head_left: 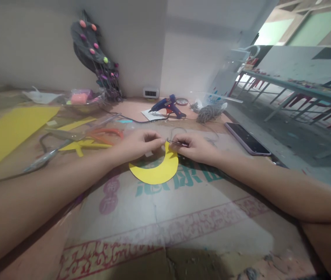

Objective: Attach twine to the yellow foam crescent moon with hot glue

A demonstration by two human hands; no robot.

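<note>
A yellow crescent-shaped cutout (157, 171) lies on a printed sack sheet (183, 217) in front of me. My left hand (137, 144) is pinched closed just above the crescent's upper tip. My right hand (196, 147) is closed on a thin metal tool, apparently a needle or small pliers (176, 143), whose tip meets the left fingers. A thin wire or thread loop (179, 130) rises behind the hands. What the left fingers pinch is too small to name.
Orange-handled scissors (107, 134) and yellow paper scraps (80, 146) lie at left, beside a large yellow sheet (4, 132). A blue glue gun (168, 107), grey twine (210, 112) and a phone (247, 139) are behind and right. Beaded dark fabric (95, 54) leans on the wall.
</note>
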